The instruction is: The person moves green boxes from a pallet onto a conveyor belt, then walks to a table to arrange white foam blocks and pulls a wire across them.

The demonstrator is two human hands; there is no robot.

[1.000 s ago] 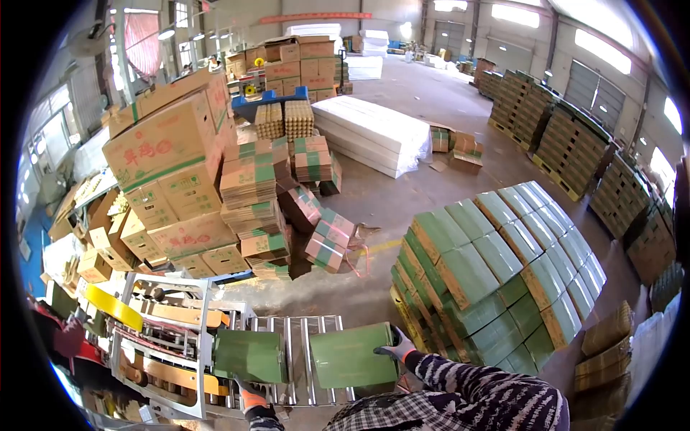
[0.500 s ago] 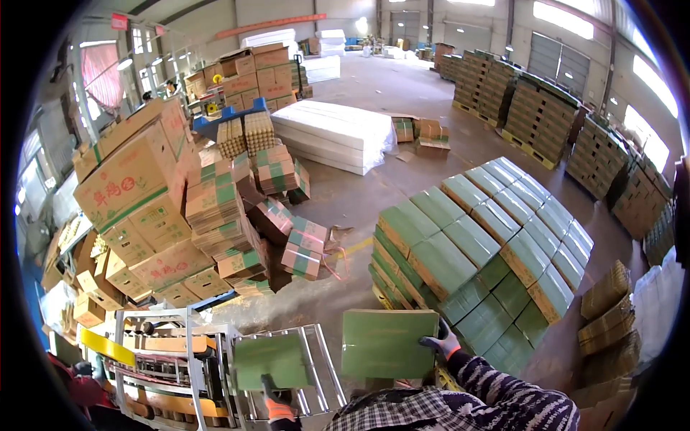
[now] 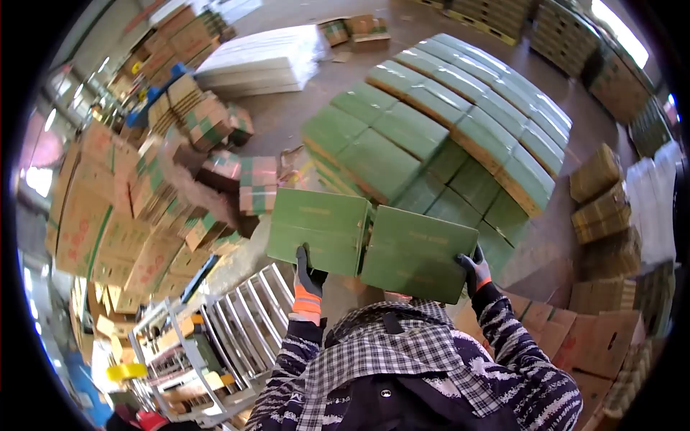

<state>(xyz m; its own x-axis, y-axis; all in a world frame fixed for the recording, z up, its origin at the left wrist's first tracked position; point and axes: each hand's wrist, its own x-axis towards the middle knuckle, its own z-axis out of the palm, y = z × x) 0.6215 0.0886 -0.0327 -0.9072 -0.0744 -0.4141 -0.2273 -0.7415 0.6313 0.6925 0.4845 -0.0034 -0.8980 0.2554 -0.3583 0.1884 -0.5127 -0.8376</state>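
Two flat green cartons are held up side by side in front of my chest, their near edges almost meeting. My left hand [image 3: 309, 276], in a grey glove with an orange cuff, grips the lower edge of the left green carton [image 3: 316, 226]. The right green carton [image 3: 418, 251] has my right hand [image 3: 474, 271], gloved too, closed on its outer edge. Fingers under both cartons are hidden. Just beyond them stands a large stack of green cartons [image 3: 392, 126], with a lower step on its near side.
To the left is a roller conveyor [image 3: 248, 316] beside a metal-framed machine [image 3: 176, 359]. Brown cartons [image 3: 93, 215] and flattened bundles are piled further left. A white wrapped stack [image 3: 259, 61] lies behind. Brown bundles [image 3: 596, 176] and cartons [image 3: 553, 327] stand on the right.
My left hand has lifted its green carton off the rollers and brought it beside the one in my right hand. My view has swung right and down, toward the carton stack.
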